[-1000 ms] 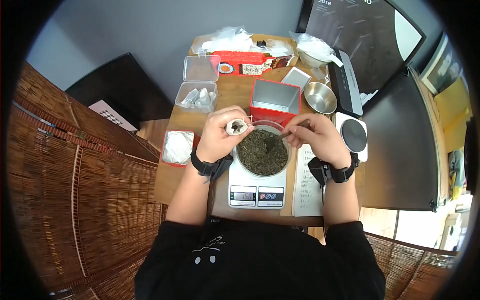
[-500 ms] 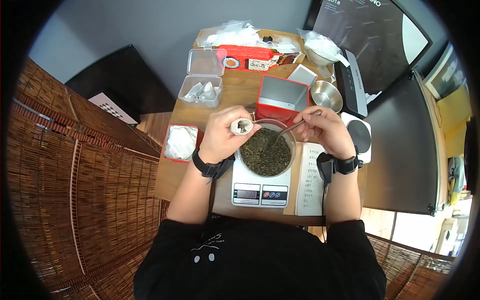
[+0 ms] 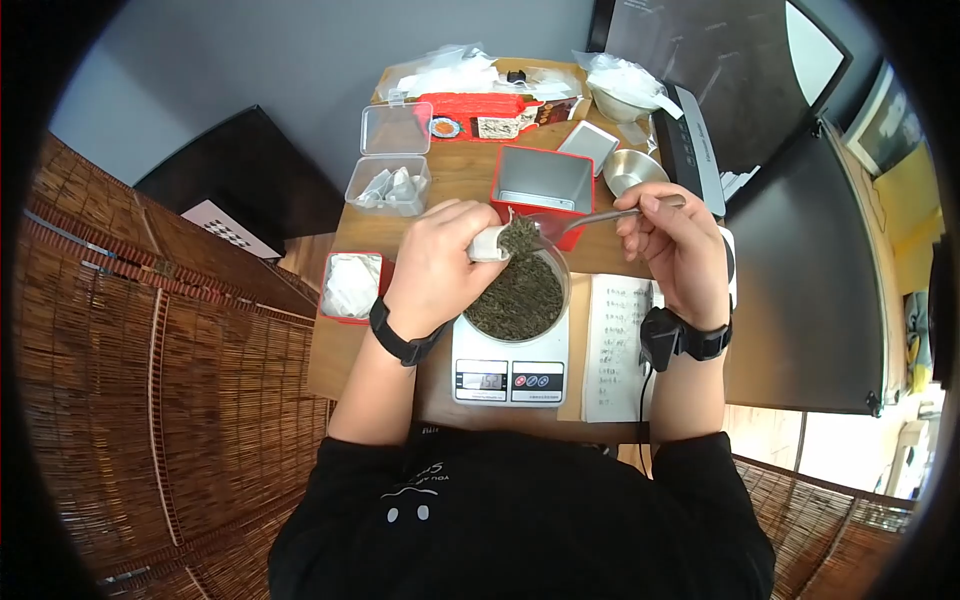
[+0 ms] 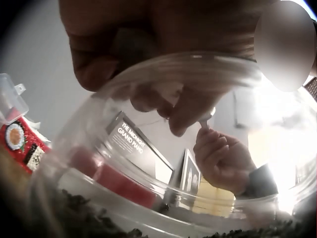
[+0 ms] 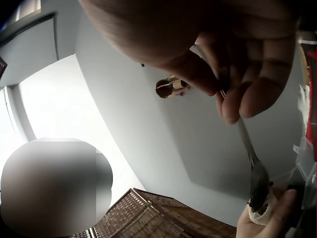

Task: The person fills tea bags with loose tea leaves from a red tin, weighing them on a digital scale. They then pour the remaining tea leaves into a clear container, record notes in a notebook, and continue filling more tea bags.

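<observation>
My left hand (image 3: 436,258) grips a small white tea bag (image 3: 486,245), its opening turned toward the right. My right hand (image 3: 682,245) pinches the handle of a metal spoon (image 3: 612,213). Dark green dried leaves (image 3: 519,236) are heaped on the spoon's bowl at the bag's opening. In the right wrist view the spoon's tip (image 5: 258,181) overlaps the bag's mouth (image 5: 262,214). Below both hands stands a clear round tub (image 3: 568,290) with more dried leaves (image 3: 515,305), on a white kitchen scale (image 3: 508,385). The left wrist view looks through the tub's clear wall (image 4: 198,62).
Behind the tub stands a red tin (image 3: 545,180). At left are a lidded clear box (image 3: 388,187) with white bags and a red box (image 3: 352,288) of white bags. A handwritten notebook (image 3: 615,350) lies right of the scale; a steel bowl (image 3: 632,172) is farther back.
The spoon has risen out of the leaves in the tub, loaded, and moved to the bag's mouth. My left hand has tilted the bag so its opening faces the spoon.
</observation>
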Demonstrator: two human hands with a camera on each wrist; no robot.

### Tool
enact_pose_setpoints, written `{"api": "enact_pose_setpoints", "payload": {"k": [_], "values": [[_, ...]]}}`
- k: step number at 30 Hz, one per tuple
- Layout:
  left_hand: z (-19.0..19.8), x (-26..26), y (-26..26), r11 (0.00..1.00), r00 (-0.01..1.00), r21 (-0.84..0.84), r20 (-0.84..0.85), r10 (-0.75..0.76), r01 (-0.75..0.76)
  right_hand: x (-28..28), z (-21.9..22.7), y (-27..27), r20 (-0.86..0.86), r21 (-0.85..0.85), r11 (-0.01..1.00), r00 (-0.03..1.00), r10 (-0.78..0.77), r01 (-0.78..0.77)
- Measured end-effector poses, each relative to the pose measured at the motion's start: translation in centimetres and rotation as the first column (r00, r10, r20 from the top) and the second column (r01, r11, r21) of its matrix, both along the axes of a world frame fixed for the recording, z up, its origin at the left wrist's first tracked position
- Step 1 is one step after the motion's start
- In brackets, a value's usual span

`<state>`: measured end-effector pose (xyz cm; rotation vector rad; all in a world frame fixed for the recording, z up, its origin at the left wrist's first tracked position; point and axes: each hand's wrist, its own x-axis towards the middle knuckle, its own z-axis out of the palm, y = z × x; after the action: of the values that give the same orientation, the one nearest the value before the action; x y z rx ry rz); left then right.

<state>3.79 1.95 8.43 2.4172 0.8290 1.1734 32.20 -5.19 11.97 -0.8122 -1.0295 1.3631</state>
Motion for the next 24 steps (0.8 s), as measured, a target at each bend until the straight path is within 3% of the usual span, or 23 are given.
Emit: {"api": "enact_pose_setpoints", "payload": {"k": [2, 4, 6, 9, 10, 12, 14, 20, 24], "values": [[0.2, 0.3, -0.4, 1.000, 1.000, -0.008, 0.005, 0.007, -0.007, -0.8, 1.0, -1.1, 0.058, 0.021, 0.999, 0.997, -0.043, 0.042], [0.5, 0.5, -0.7, 0.999, 0.999, -0.045, 0.049, 0.023, -0.021, -1.9, 2.0, -2.4, 0.255, 0.137, 0.983, 0.955, -0.152, 0.120], [0.8, 0.7, -1.0, 0.995, 0.999, -0.097, 0.035, 0.024, -0.021, -2.8, 2.9, -3.7, 0.253, 0.141, 0.981, 0.953, -0.166, 0.134], [1.3, 0.8, -1.5, 0.986, 0.999, -0.163, 0.005, 0.032, -0.031, -3.7, 4.0, -5.2, 0.503, 0.272, 0.957, 0.832, -0.234, 0.104], [1.4, 0.8, -1.6, 0.984, 0.999, -0.176, -0.011, 0.037, -0.038, -3.8, 4.4, -5.4, 0.501, 0.274, 0.956, 0.833, -0.234, 0.104], [1.7, 0.8, -1.9, 0.975, 1.000, -0.221, 0.002, 0.012, -0.012, -4.0, 4.8, -5.7, 0.684, 0.462, 0.886, 0.649, -0.332, -0.035], [1.9, 0.8, -2.1, 0.964, 1.000, -0.264, 0.017, -0.011, 0.015, -4.4, 4.5, -5.9, 0.661, 0.523, 0.851, 0.651, -0.373, -0.043], [2.4, 0.3, -2.5, 0.936, 0.999, -0.349, 0.003, -0.033, 0.032, -5.0, 4.8, -6.2, 0.702, 0.636, 0.755, 0.529, -0.477, -0.162], [1.9, 0.1, -2.4, 0.892, 0.985, -0.430, 0.152, -0.078, 0.137, -4.9, 5.0, -6.5, 0.696, 0.636, 0.753, 0.547, -0.466, -0.168]]}}
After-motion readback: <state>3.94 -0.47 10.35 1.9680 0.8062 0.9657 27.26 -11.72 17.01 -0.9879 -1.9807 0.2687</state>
